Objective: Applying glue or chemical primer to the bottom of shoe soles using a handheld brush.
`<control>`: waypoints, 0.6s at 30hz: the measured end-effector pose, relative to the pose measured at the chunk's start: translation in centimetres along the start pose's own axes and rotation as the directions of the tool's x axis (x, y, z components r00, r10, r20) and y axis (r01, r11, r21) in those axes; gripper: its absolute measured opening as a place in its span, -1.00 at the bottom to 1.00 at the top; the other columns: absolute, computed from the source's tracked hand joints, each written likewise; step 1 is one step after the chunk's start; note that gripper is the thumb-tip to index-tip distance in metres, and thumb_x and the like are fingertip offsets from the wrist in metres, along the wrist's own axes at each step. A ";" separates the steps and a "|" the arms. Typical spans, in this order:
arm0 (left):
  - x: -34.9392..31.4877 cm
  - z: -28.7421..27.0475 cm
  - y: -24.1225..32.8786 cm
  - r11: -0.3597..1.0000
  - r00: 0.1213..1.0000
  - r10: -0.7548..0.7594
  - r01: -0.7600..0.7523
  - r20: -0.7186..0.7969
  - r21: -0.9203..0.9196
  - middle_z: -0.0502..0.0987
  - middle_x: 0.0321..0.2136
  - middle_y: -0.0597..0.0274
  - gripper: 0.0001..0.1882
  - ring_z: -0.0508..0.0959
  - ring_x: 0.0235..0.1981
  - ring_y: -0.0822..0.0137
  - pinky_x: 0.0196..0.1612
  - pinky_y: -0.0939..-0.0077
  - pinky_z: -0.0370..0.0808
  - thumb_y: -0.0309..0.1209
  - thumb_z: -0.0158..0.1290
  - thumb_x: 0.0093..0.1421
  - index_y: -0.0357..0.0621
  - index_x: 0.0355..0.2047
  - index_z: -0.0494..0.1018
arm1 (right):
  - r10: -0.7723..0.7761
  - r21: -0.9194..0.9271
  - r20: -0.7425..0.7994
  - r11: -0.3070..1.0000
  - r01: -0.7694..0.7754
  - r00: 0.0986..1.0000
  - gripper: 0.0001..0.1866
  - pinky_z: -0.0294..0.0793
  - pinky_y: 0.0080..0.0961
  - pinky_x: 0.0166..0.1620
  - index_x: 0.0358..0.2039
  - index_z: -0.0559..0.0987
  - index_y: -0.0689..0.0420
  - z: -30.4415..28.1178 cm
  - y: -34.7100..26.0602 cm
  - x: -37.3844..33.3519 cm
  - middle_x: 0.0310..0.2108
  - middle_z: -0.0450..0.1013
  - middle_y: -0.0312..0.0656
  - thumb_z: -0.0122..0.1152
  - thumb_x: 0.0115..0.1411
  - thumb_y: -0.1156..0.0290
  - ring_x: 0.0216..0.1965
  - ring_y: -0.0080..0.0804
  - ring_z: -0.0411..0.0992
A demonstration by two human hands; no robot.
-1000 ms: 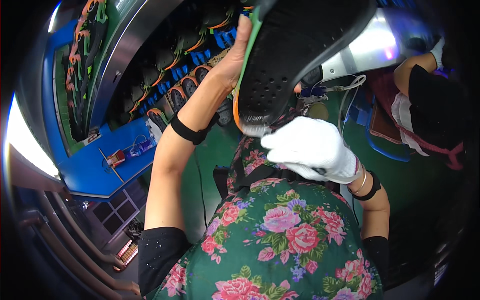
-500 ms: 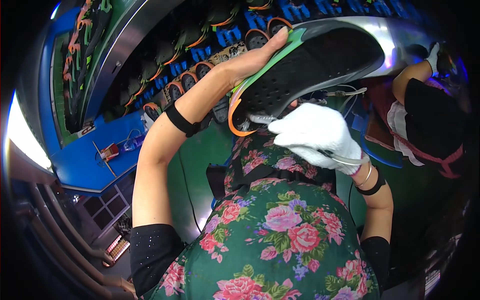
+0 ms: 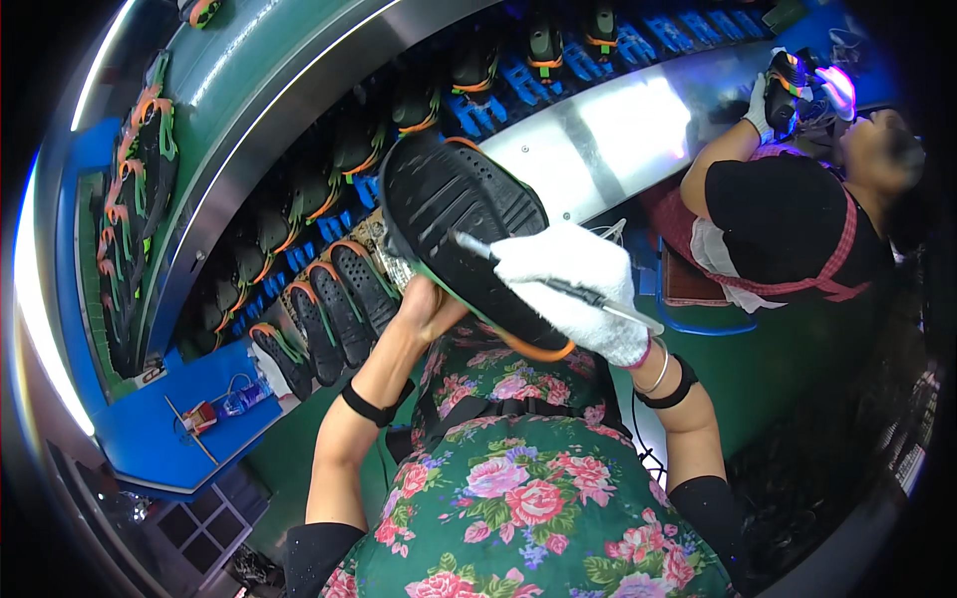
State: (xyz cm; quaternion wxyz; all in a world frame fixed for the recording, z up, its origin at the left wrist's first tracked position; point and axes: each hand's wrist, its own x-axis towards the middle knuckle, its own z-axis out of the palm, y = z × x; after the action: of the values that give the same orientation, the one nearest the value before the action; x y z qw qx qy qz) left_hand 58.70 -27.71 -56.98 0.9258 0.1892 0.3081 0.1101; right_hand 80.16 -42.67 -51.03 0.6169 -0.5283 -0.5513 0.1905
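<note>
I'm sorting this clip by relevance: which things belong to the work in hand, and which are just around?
In hand:
left hand holding the black shoe sole
right hand, white-gloved, holding a thin brush

Just around:
row of soles on the conveyor
co-worker
blue bench

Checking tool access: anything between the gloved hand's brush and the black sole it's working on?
Nothing visible. The left hand holds the black shoe sole from underneath, tread up. The white-gloved right hand holds a thin brush whose tip lies right on the tread. The other soles on the conveyor sit behind, apart.
</note>
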 end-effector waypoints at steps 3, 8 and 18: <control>-1.5 0.6 -0.3 0.929 0.995 -0.006 0.044 -0.103 0.369 0.47 0.23 -0.09 -0.52 0.52 0.20 -0.02 0.26 0.00 0.52 -0.17 -0.14 0.53 -0.31 0.22 0.41 | -0.051 -0.102 0.054 0.993 0.057 0.997 -0.72 0.60 -0.31 -0.07 -0.11 0.74 0.10 0.0 -0.7 -0.3 -0.08 0.66 -0.12 0.37 0.13 0.50 -0.16 -0.18 0.62; -3.1 2.1 0.4 0.937 0.999 -0.038 0.035 -0.001 -0.347 0.60 0.02 -0.20 -0.48 0.65 -0.02 -0.11 0.16 -0.03 0.61 -0.10 -0.08 0.49 -0.30 0.19 0.45 | -0.080 -0.107 -0.041 0.991 0.076 0.996 -0.69 0.63 -0.37 -0.15 -0.14 0.74 0.16 0.4 -2.8 -0.9 -0.15 0.67 -0.09 0.45 0.05 0.60 -0.22 -0.20 0.64; -2.5 2.7 -1.6 0.902 0.908 0.188 -0.009 0.373 -0.432 0.47 0.21 -0.23 -0.11 0.55 0.16 -0.19 0.27 -0.23 0.45 0.03 0.15 0.09 -0.20 0.37 0.30 | -0.126 -0.138 -0.091 0.984 0.112 0.988 -0.74 0.64 -0.35 -0.20 -0.28 0.72 0.16 -0.5 -5.8 1.0 -0.24 0.68 -0.04 0.51 -0.03 0.65 -0.28 -0.19 0.65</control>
State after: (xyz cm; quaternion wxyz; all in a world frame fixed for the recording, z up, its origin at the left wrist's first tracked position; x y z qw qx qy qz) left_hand 58.54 -30.70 -54.36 0.9811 0.0194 0.0679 0.1799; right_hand 78.90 -44.18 -45.48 0.6174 -0.5429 -0.5621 0.0898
